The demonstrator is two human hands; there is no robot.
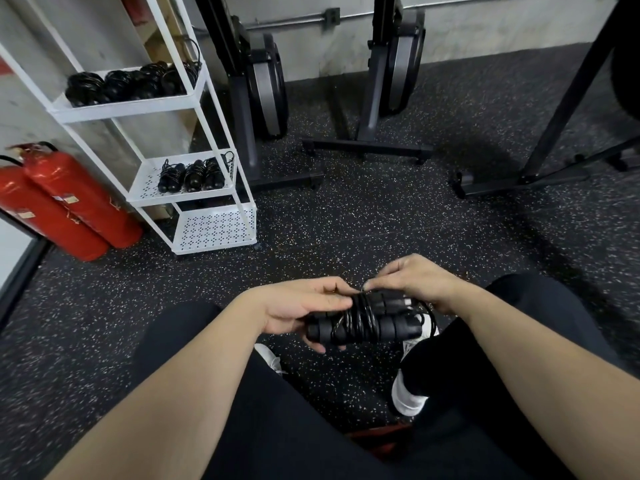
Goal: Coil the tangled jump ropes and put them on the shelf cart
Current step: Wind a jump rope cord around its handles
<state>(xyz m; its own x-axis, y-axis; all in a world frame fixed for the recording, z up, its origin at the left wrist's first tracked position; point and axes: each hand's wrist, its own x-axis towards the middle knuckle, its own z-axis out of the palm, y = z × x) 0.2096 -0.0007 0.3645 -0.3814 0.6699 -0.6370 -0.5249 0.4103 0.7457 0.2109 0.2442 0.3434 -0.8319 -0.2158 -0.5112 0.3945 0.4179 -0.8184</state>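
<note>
The left hand (pixel 300 308) grips one end of a black jump rope (pixel 363 323), fingers curled under the two handles, which lie side by side with the cord wound round their middle. The right hand (pixel 420 284) reaches in from the other side and pinches a strand of the cord at the top of the bundle between thumb and fingertips. The bundle hangs in the air above the person's knees, over dark trousers and white shoes (pixel 408 398).

Off to the left stands the white shelf cart (pixel 214 133), three tiers of perforated metal. Its top shelf holds a row of coiled black jump ropes (pixel 128 84), packed close together; how many is hard to count from here, since they blur into one dark mass. The middle shelf carries three more coiled ropes (pixel 190 174), lying side by side toward its right edge. The bottom shelf (pixel 214 228) shows only its patterned holes.

Two red fire extinguishers (pixel 69 202) lean against the wall just beside the cart. The floor (pixel 398 209) is black rubber flecked with pale specks. Along the pale back wall stand two upright black rowing machines (pixel 266 88), and a black steel frame (pixel 561 116) slants in at the right.
</note>
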